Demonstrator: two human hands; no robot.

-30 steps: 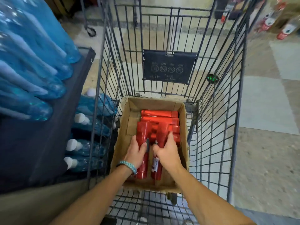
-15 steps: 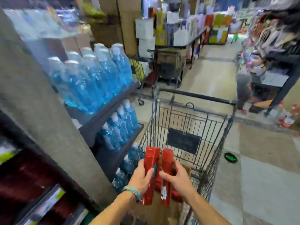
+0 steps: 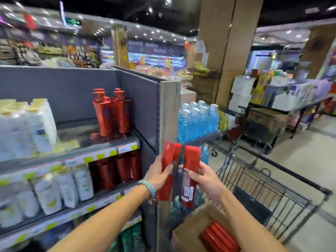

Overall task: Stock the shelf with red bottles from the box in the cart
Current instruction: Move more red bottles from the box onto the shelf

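Between the shelf end and the cart, two tall red plastic bottles are held upright side by side, one per hand: the left red bottle (image 3: 168,170) in the left hand (image 3: 159,176), the right red bottle (image 3: 190,174) in the right hand (image 3: 205,180), each hand wrapped around the mid-body with fingers closed on it. Bottles nearly touch; dark gap between them. Likely rigid, glossy plastic, moderately heavy if full, so somewhat slick; a mid-body hold looks sound, and a lower hold would probably steady them when setting down. More red bottles (image 3: 219,237) lie in the brown cardboard box (image 3: 189,231) in the black wire shopping cart (image 3: 272,193), bottom right. Matching red pump bottles (image 3: 111,113) stand on the grey metal shelf (image 3: 76,150), with open space to their left, probably the destination. White packs (image 3: 27,128) occupy the shelf's left end; darker red bottles (image 3: 118,170) sit one level below. Blue bottles with white caps (image 3: 197,121) stand beyond the upright post. Heavy motion blur: labels unreadable, held bottles' tops and caps hard to make out, and box partly cut off at frame edge.
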